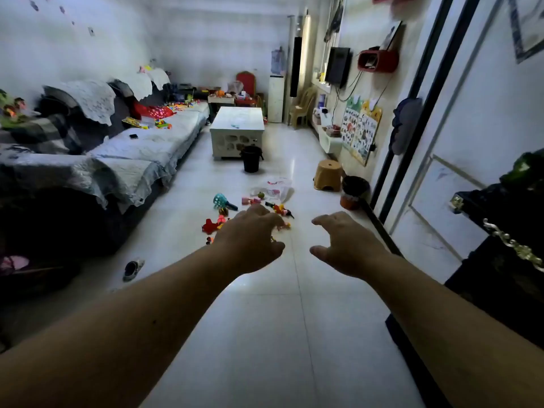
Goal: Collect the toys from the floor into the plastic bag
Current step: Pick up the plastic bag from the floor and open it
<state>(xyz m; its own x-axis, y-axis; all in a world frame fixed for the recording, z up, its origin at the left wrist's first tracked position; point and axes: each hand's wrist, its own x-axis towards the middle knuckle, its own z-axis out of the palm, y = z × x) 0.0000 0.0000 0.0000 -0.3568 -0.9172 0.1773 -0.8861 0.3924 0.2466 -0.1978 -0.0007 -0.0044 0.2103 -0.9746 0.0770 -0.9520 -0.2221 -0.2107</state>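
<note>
left hand (pixel 250 242): stretched forward, fingers loosely curled, holding nothing
right hand (pixel 350 245): same, spread wide, holding nothing
toys (pixel 229 213): scattered on floor (pixel 265 319) beyond hands
plastic bag (pixel 276 187): on floor just behind toys

The pale tiled floor (pixel 265 334) is glossy. A loose scatter of small toys (pixel 279 209) lies mid-room: a teal scoop (pixel 220 201), a red toy (pixel 209 226) nearer, and pink and yellow bits between. Just beyond them lies a crumpled bag (pixel 278 187), white with red print. Farther on, 1 black bucket (pixel 251 159) stands against a white table (pixel 238 128). To the right stand 1 tan stool (pixel 328 175) and a dark bin (pixel 354 191), just beside each other. 1 slipper (pixel 133 269) lies near the sofa (pixel 132 160).
</note>
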